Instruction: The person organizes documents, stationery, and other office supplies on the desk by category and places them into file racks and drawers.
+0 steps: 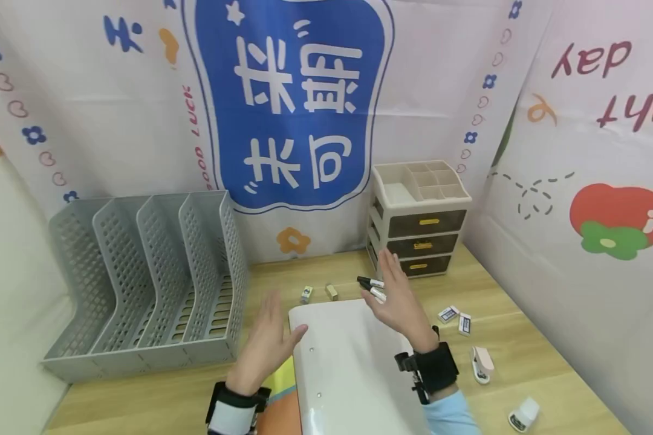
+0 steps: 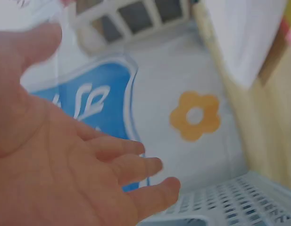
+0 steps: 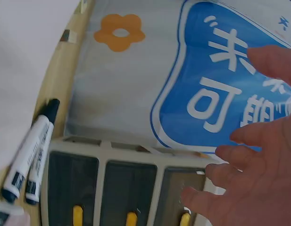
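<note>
White binder: A white binder [image 1: 354, 374], or something very like one, sits front and center on the table [image 1: 522, 356], between a person's two hands.
Hands: Both are bare and spread, fingers extended, holding nothing; the left hand [image 1: 269, 344] is at the binder's left edge, the right hand [image 1: 399, 302] over its far right corner. Contact with the cover cannot be made out.
Slip risk: The glossy cover could slide or swing askew if only one palm met it, or if the two pressed unevenly.
Markers: Two markers [image 3: 29, 153] lie just beyond the far right corner, where a forward push on the binder could set them rolling toward the drawer unit [image 1: 421, 232].
Small boxes: Two little boxes [image 1: 332, 292] near the far edge could be knocked by the same push.
Colored sheet: A yellow-and-orange sheet [image 1: 285, 411] shows past the left edge; it might crease or drag if caught beneath.
Right flank: A sweep of the right forearm could bump the stapler [image 1: 481, 365] or the two erasers [image 1: 464, 324].
Cover: Smooth, plain and white, with rounded far corners, a bright sheen and two small rivet-like dots along its left side; its near end runs out of frame. Whether it lies flat or tilted is unclear.
</note>
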`<state>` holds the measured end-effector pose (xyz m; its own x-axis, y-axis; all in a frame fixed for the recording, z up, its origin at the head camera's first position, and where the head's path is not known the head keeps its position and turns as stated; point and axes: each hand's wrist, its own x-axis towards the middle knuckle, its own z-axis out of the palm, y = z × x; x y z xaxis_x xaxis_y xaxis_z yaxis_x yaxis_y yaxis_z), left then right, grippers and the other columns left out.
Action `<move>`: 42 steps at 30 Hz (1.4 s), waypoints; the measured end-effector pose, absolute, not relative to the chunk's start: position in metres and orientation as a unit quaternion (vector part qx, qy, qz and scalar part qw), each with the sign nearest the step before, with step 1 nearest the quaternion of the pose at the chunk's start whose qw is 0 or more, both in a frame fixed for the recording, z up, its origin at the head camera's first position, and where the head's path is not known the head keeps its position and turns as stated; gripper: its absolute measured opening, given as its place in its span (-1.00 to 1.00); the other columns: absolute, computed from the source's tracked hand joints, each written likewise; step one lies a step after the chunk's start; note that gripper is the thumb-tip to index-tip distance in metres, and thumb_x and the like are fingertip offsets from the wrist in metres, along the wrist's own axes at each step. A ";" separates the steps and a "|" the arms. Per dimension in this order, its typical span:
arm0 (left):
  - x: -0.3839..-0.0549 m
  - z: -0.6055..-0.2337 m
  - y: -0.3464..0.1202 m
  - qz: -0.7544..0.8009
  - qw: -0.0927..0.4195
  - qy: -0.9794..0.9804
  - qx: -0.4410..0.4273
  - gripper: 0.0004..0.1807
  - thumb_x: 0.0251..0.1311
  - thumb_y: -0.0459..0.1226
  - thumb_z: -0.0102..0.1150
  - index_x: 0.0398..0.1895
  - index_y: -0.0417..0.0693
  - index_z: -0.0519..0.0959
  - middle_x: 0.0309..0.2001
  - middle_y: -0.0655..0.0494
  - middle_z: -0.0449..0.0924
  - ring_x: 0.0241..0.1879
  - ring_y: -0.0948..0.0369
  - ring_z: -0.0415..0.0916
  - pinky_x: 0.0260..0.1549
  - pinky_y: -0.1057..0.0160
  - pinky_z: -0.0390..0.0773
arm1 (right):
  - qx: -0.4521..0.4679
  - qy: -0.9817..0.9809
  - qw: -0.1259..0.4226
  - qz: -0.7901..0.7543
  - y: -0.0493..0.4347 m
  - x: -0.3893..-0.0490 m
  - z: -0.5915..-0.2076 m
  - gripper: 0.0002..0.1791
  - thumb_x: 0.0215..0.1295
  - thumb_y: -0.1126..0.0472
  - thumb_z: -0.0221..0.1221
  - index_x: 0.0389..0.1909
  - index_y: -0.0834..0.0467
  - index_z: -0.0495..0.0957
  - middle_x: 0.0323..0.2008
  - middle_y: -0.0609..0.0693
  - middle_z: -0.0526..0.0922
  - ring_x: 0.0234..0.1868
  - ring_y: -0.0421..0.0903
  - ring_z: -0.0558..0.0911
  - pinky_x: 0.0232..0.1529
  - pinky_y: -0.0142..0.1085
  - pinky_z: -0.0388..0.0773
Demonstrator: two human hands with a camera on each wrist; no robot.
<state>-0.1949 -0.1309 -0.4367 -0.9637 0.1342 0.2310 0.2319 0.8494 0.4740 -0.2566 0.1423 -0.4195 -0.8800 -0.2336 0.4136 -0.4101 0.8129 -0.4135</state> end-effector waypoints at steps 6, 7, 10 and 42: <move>-0.172 -0.461 -0.129 -0.279 0.009 -0.957 -0.081 -0.02 0.22 -0.09 0.14 0.39 -0.46 -0.23 0.32 -0.56 -0.05 0.26 -0.29 0.15 0.12 -0.17 0.33 | 0.138 -0.944 0.161 0.254 0.176 -0.232 -0.423 -0.05 0.21 0.12 0.19 0.44 0.24 -0.20 0.46 0.20 -0.17 0.33 0.20 0.24 -0.62 -0.39 0.45; -0.169 -0.465 -0.128 -0.280 -0.001 -0.957 -0.079 -0.04 0.22 -0.09 0.13 0.38 -0.47 -0.21 0.30 -0.57 0.01 0.24 -0.29 0.20 0.10 -0.16 0.36 | 0.132 -0.945 0.152 0.256 0.179 -0.227 -0.427 -0.05 0.20 0.13 0.20 0.44 0.25 -0.19 0.45 0.23 -0.14 0.16 0.20 0.44 -0.75 -0.41 0.31; -0.162 -0.473 -0.123 -0.280 -0.018 -0.957 -0.071 -0.09 0.22 -0.11 0.13 0.35 -0.52 -0.12 0.22 -0.56 0.18 0.15 -0.25 0.34 0.02 -0.12 0.44 | 0.123 -0.952 0.116 0.256 0.182 -0.211 -0.441 -0.08 0.18 0.15 0.21 0.42 0.31 -0.11 0.41 0.29 0.00 -0.33 0.08 0.61 -0.66 -0.39 0.42; -0.174 -0.493 -0.111 -0.454 -0.113 -0.884 0.002 -0.49 0.19 -0.21 0.15 0.09 -0.40 0.34 -0.50 -0.01 0.51 -0.62 0.23 0.43 -0.70 0.33 0.41 | 0.119 -0.961 -0.101 0.228 0.156 -0.167 -0.497 -0.24 0.11 0.13 0.28 0.22 0.47 0.25 0.30 0.51 0.10 0.33 0.42 0.08 0.27 0.16 0.13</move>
<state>-0.1745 -0.1106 -0.4927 -0.9745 0.0983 -0.2019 -0.1068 0.5879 0.8018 -0.1666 0.1561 -0.4973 -0.9509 -0.2756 -0.1407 -0.1832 0.8678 -0.4619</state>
